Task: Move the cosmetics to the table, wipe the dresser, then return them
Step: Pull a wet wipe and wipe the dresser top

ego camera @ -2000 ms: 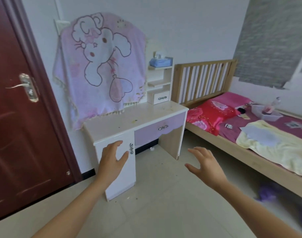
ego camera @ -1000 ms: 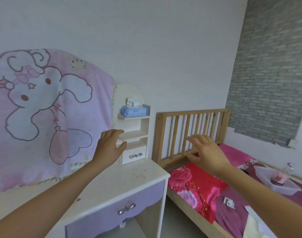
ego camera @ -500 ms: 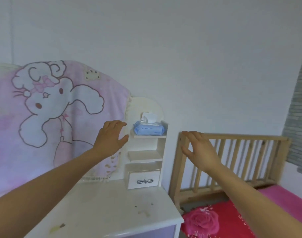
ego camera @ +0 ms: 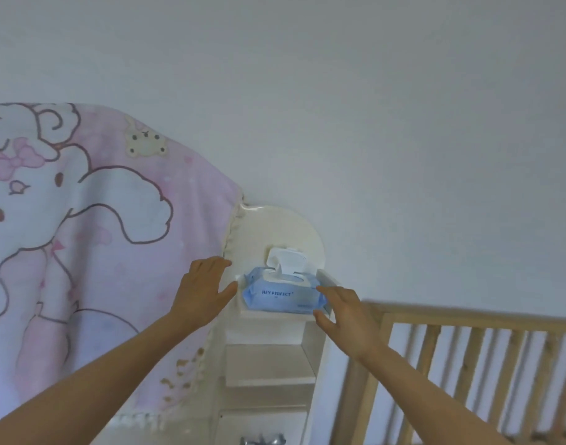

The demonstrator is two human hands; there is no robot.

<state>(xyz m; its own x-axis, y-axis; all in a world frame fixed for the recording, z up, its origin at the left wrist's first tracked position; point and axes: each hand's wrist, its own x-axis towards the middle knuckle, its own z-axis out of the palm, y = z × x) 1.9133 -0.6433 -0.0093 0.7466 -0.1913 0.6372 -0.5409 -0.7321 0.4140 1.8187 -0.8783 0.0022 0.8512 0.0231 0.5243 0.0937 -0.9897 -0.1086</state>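
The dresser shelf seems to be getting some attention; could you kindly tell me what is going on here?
A person reaches with both bare hands for the blue wet-wipe pack on the dresser's top shelf. The left grip hovers open beside the pack's left end; the right grip is open at its right end, fingertips at or near the wrapper. Nothing is held yet. The pack's lid stands flipped up. A pink cartoon blanket hangs to the left.

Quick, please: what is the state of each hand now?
Left hand: open, holds nothing, beside the wipes pack.
Right hand: open, holds nothing.
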